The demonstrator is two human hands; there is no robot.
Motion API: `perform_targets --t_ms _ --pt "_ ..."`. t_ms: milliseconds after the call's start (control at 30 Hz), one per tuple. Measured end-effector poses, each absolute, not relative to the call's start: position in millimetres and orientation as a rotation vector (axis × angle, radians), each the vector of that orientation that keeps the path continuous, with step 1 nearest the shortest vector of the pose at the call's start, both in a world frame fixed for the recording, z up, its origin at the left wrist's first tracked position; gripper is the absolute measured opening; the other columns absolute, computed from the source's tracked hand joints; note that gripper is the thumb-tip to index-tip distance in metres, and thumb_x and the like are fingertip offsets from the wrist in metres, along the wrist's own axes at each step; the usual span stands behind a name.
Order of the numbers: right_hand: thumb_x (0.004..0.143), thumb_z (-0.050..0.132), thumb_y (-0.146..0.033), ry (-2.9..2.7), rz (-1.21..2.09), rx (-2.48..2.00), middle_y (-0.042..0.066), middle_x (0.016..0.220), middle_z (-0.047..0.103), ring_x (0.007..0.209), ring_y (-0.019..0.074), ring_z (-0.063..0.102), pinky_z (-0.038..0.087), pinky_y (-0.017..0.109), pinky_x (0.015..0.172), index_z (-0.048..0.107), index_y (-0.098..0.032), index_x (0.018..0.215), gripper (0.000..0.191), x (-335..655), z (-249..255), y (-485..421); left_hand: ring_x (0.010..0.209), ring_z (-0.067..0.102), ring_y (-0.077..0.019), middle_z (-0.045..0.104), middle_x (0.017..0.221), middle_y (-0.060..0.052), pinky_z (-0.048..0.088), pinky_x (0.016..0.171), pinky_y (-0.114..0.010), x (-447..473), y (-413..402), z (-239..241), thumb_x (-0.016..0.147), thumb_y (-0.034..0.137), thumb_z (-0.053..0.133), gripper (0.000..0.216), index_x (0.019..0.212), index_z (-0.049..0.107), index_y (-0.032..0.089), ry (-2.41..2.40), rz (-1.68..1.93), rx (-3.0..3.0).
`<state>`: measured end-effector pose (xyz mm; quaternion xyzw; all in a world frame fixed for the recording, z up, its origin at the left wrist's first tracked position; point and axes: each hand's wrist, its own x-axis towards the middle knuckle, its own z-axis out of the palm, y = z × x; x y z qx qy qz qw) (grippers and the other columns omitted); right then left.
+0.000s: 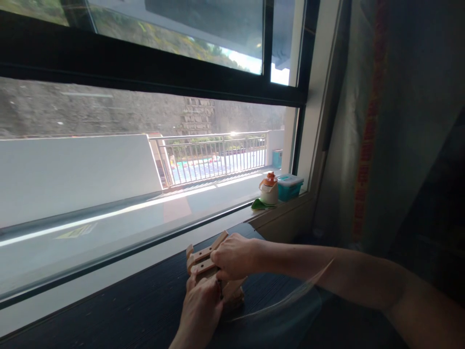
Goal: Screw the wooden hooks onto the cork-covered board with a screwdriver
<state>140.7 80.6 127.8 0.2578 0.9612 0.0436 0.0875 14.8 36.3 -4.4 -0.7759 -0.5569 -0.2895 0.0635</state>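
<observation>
A small wooden assembly (203,265) of pale strips with dark round holes rests on the dark tabletop (145,310). It has upright end pieces, and one strip slants up at the back. My left hand (204,298) is closed around its near side, thumb and fingers pressed against the wood. My right hand (234,257) reaches across from the right and lies over the top of the assembly with its fingers curled in. What those fingers pinch is hidden. A wooden part (234,291) of the assembly shows below my right hand.
A window frame (181,80) runs beyond the table. On the sill stand a white bottle with an orange top (269,189), a teal box with a pale lid (289,188) and a green leaf-shaped item (259,204). A curtain (363,121) hangs at the right.
</observation>
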Motion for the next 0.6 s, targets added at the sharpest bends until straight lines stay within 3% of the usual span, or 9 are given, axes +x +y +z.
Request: perform_targets --t_ms 133,267,433,600 --pt "0.080 0.054 -0.025 2.897 0.082 0.708 0.009 0.097 0.068 0.090 0.0260 0.064 0.049 0.036 0.069 0.063 -0.019 0.101 0.024 139.6 131.5 80.1 0.099 0.062 -0.0269 0.072 0.097 -0.005 0.040 0.091 -0.044 15.8 34.3 2.5 0.075 0.031 0.059 0.022 0.095 0.067 0.026 -1.786 -0.758 -2.403" --pt "0.084 0.050 -0.022 2.882 0.104 0.648 0.011 0.095 0.069 0.091 0.0254 0.064 0.049 0.035 0.069 0.062 -0.016 0.102 0.022 139.8 128.9 82.4 0.101 0.061 -0.0278 0.071 0.098 -0.006 0.040 0.091 -0.046 16.3 32.9 6.1 0.075 0.028 0.057 0.021 0.093 0.067 0.025 -1.891 -0.712 -2.428" --pt "0.087 0.048 -0.026 2.883 0.162 0.684 0.013 0.088 0.069 0.086 0.0254 0.065 0.049 0.034 0.065 0.063 -0.012 0.093 0.022 139.3 119.0 89.3 0.103 0.060 -0.0270 0.071 0.099 -0.006 0.036 0.097 -0.049 16.8 30.8 7.5 0.075 0.027 0.057 0.019 0.092 0.066 0.024 -1.918 -0.730 -2.454" --pt "0.086 0.048 -0.031 2.890 0.152 0.759 0.012 0.087 0.069 0.083 0.0250 0.065 0.048 0.033 0.062 0.065 -0.013 0.090 0.025 140.1 120.3 88.4 0.098 0.062 -0.0270 0.072 0.093 -0.005 0.040 0.092 -0.046 16.0 31.7 4.9 0.073 0.030 0.061 0.016 0.086 0.066 0.024 -1.852 -0.780 -2.427"
